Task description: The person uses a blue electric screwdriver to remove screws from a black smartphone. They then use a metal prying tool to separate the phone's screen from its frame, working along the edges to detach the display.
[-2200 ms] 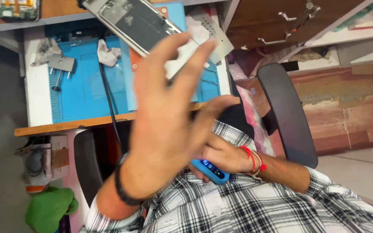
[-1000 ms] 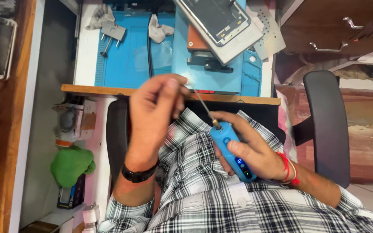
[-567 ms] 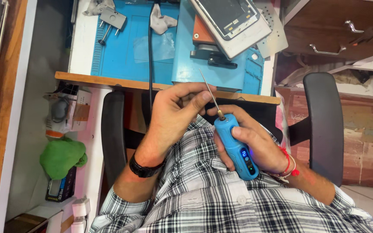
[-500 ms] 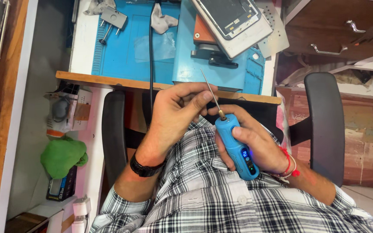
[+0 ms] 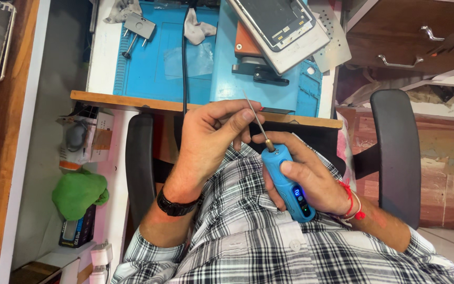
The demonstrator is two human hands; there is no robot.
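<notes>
Both hands (image 5: 214, 134) grip blue soldering iron (image 5: 287, 181).

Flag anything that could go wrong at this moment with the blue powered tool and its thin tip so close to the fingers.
1. The left hand pinches the thin metal tip while the right hand grips the blue tool, whose display is lit; if it is switched on, the fingers may get hurt.
2. Side pressure from that pinch might bend the slender tip.
3. The work is over the lap, off the blue mat; a loose tip could drop.
</notes>
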